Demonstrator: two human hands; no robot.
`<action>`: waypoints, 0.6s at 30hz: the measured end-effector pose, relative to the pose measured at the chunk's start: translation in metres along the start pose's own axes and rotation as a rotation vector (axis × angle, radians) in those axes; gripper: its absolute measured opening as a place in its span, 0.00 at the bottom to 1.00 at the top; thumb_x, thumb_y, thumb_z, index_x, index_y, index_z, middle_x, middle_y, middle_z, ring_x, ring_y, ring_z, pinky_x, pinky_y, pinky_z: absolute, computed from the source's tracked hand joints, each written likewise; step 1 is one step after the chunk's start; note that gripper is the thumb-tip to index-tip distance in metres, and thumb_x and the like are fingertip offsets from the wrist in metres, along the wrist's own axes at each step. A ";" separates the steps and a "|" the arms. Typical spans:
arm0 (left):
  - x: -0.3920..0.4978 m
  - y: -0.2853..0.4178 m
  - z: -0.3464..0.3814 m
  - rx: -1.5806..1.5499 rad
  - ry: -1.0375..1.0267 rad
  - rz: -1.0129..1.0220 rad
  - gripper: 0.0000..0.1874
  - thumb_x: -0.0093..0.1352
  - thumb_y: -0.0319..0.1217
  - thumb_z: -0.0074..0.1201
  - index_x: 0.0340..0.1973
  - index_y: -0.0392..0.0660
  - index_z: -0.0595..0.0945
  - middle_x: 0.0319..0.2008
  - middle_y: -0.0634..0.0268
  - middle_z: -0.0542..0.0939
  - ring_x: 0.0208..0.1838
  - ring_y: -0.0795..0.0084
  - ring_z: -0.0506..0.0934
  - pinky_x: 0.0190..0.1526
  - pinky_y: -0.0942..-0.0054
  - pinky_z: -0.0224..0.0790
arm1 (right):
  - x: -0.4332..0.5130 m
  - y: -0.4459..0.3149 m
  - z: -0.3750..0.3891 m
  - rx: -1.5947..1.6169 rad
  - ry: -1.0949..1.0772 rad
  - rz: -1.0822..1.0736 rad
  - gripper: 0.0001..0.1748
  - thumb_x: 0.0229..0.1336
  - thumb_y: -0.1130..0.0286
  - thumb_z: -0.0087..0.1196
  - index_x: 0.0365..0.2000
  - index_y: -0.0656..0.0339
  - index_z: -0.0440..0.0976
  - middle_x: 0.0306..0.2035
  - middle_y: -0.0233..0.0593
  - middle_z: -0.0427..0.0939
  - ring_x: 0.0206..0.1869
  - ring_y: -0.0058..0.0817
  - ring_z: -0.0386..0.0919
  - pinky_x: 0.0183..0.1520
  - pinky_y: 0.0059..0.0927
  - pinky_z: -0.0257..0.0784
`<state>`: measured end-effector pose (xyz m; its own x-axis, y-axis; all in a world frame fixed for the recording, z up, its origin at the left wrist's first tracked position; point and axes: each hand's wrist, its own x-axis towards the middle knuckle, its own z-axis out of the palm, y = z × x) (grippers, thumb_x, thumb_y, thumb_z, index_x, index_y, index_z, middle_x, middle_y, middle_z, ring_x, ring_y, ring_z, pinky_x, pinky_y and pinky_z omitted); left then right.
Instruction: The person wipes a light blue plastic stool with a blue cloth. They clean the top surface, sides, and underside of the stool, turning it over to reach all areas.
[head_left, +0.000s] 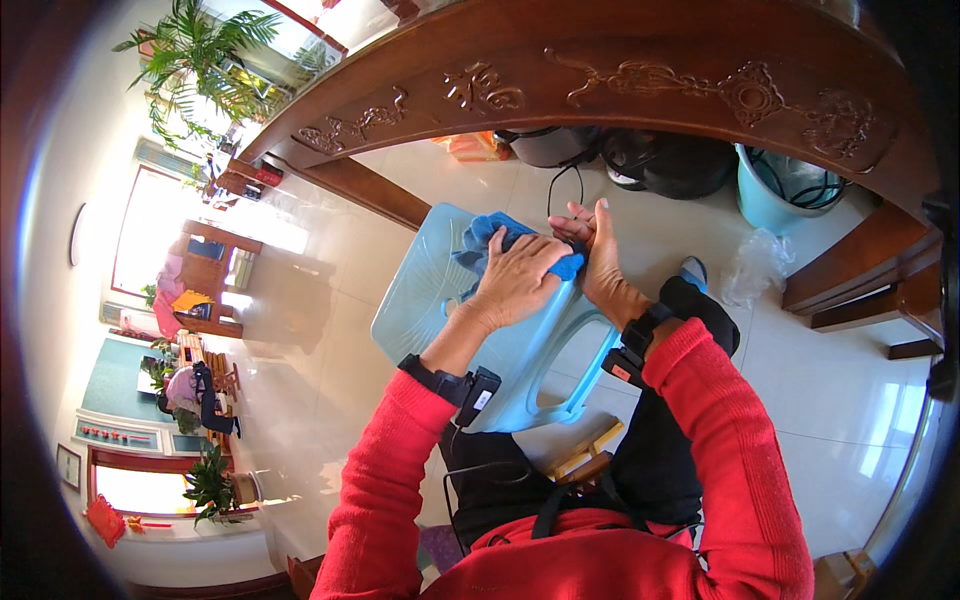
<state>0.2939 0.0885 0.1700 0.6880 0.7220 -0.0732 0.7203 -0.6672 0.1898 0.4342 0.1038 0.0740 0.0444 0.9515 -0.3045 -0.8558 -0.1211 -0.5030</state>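
A light blue plastic stool (420, 281) is before my knees, its patterned seat facing up and an open-framed leg side toward my right. My left hand (521, 277) presses a bunched blue cloth (487, 229) against the seat's far right corner, fingers curled over it. Just to the right, my right hand (604, 259) is beside that corner with its fingers apart and nothing seen in them. Whether it touches the stool or the cloth's end I cannot tell. Each wrist wears a black strapped device.
Beyond the stool stands a carved dark wooden table (540, 90). Under it are a dark pot (551, 146), a black appliance (675, 161), a light blue bucket (757, 191) with cables and a clear plastic bag (757, 262). A person (191, 390) bends down far left.
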 end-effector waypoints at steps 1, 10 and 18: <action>-0.001 0.004 0.001 0.009 0.008 0.011 0.21 0.66 0.32 0.48 0.56 0.54 0.75 0.57 0.65 0.74 0.66 0.61 0.68 0.71 0.37 0.37 | 0.000 0.000 -0.001 0.010 -0.005 0.000 0.37 0.67 0.35 0.39 0.55 0.60 0.67 0.43 0.45 0.82 0.47 0.34 0.77 0.61 0.37 0.67; -0.037 0.027 0.004 0.098 0.082 0.242 0.20 0.62 0.30 0.53 0.51 0.55 0.79 0.63 0.68 0.70 0.72 0.62 0.59 0.70 0.35 0.40 | -0.007 -0.011 0.000 -0.046 -0.108 0.104 0.37 0.64 0.37 0.46 0.56 0.60 0.67 0.46 0.48 0.81 0.49 0.36 0.77 0.60 0.40 0.70; -0.090 0.035 -0.003 0.152 -0.006 0.321 0.15 0.59 0.32 0.59 0.43 0.55 0.81 0.58 0.71 0.73 0.72 0.64 0.59 0.67 0.34 0.45 | -0.015 -0.018 0.008 -0.237 -0.243 0.124 0.35 0.66 0.39 0.45 0.57 0.58 0.69 0.48 0.48 0.80 0.52 0.35 0.77 0.62 0.40 0.68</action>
<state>0.2565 0.0008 0.1860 0.8818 0.4701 -0.0392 0.4716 -0.8800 0.0564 0.4445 0.0940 0.0937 -0.2004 0.9615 -0.1880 -0.7028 -0.2748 -0.6562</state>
